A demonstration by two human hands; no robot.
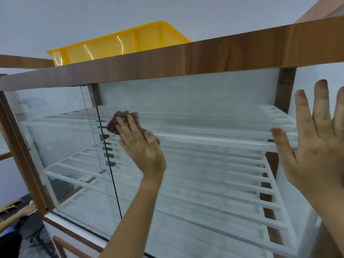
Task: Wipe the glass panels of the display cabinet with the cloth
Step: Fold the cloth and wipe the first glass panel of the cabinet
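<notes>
A: Where's the cloth (120, 122)?

B: It's a dark reddish wad, bunched against the front glass panel (186, 164) of the display cabinet (223, 53), level with the upper white shelf (214, 141) and just right of the dark seam between panes.

A: Which hand has it?

B: The left hand (138, 144), its fingers laid over the cloth and pressing it to the glass. The right hand (316, 146) holds nothing; it's spread wide, palm toward the cabinet's right side.

A: Anything on top?

B: A yellow tray (119, 45), toward the left.
</notes>
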